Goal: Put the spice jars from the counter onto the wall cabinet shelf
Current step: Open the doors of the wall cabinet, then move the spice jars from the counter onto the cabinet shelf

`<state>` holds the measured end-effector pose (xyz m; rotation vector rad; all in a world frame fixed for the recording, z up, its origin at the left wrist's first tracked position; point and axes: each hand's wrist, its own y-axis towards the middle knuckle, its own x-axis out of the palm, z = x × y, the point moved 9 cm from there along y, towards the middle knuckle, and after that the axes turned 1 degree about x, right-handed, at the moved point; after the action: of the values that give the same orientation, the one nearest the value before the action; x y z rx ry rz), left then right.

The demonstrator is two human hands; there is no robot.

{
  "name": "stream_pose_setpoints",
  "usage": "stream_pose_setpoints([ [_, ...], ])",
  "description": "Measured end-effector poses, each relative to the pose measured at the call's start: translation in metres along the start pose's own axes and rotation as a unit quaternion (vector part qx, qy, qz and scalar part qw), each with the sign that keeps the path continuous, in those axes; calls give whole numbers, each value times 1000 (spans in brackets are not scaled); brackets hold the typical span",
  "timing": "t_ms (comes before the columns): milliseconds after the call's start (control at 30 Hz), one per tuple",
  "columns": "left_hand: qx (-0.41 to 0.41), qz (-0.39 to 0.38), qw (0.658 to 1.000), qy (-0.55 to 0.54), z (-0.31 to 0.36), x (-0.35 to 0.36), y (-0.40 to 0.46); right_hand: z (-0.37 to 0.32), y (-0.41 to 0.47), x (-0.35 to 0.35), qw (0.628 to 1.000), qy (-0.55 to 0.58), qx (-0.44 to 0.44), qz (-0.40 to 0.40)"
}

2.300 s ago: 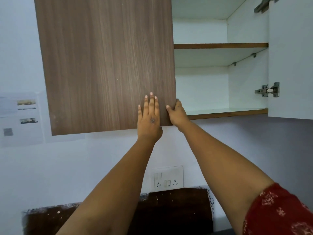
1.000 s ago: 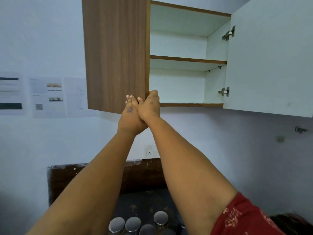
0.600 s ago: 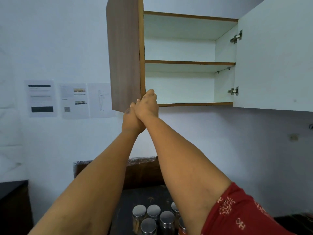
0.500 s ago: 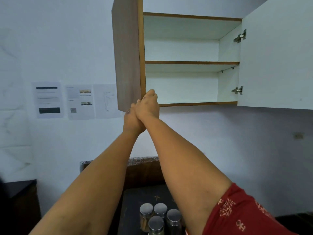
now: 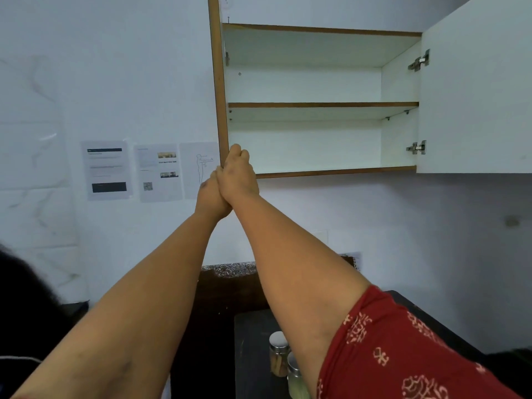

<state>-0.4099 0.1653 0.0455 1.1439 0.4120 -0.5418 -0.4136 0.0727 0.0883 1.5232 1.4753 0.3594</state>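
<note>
The wall cabinet stands open; its lower shelf (image 5: 331,170) and upper shelf (image 5: 322,105) hold nothing. The left cabinet door (image 5: 219,82) is swung out and seen edge-on. My right hand (image 5: 238,177) grips the bottom corner of that door with its fingers curled over the edge. My left hand (image 5: 207,197) lies against the door's outer face beside the right hand, its fingers partly hidden. Two steel-lidded spice jars (image 5: 278,351) stand on the dark counter (image 5: 250,335) at the bottom, partly hidden by my right forearm.
The right cabinet door (image 5: 475,96) is swung wide open, white inside, with two hinges. Printed sheets (image 5: 158,171) are taped to the wall left of the cabinet. A dark backsplash strip runs behind the counter.
The left door has swung further open, from facing me to edge-on, with both hands on it. The view has shifted left, and fewer jars show behind my arm.
</note>
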Motion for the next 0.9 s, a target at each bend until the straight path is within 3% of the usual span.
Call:
stream_pose_setpoints([
  [100, -8, 2, 1000, 2, -13, -9, -3, -9, -7, 12, 1000, 16, -16, -13],
  [300, -61, -13, 987, -147, -32, -34, -21, -17, -21, 35, 992, 122, 20, -37],
  [500, -55, -28, 985, -159, -31, -27, -32, -3, -33, 38, 983, 175, 36, -31],
  [600, -113, 4, 970, -215, -35, 4, -51, 28, -44, 37, 989, 145, 33, -6],
  [700, -164, -44, 960, -223, -31, 57, -79, 80, -65, 38, 992, 102, 69, 9],
  [900, -166, -140, 955, -203, -14, 160, -137, 224, -134, 11, 980, -9, 199, 23],
])
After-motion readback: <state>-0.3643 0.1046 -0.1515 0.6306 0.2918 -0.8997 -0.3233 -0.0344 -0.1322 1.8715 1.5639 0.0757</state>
